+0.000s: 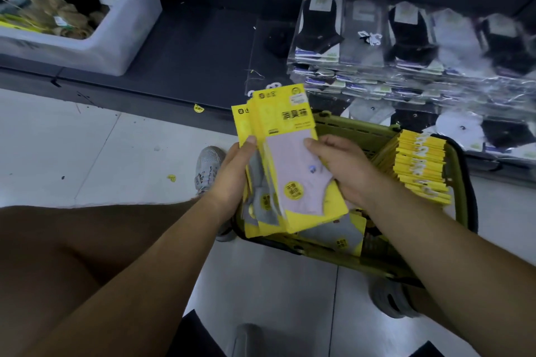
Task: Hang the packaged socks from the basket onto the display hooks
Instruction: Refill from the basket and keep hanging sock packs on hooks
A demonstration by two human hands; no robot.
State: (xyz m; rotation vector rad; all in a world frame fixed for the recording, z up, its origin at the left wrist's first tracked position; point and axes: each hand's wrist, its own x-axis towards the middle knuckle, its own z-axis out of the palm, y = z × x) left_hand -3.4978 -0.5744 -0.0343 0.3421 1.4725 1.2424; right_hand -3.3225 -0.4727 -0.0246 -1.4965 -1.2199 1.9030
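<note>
Left hand [232,180] grips sock packs [285,136] at their 9 o'clock; right hand [345,174] pinches them at 3 o'clock, over basket [359,124].

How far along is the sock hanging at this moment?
Done: nothing visibly hung; no hooks are in view. In hand: the left hand and right hand hold a bunch of yellow sock packs above the basket. Left: a row of packs stands in the basket, plus a loose pack.

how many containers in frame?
2. A white plastic bin on the dark shelf at upper left, holding loose socks; a green basket on the floor at lower right, holding yellow sock packs. Others may lie out of frame.
</note>
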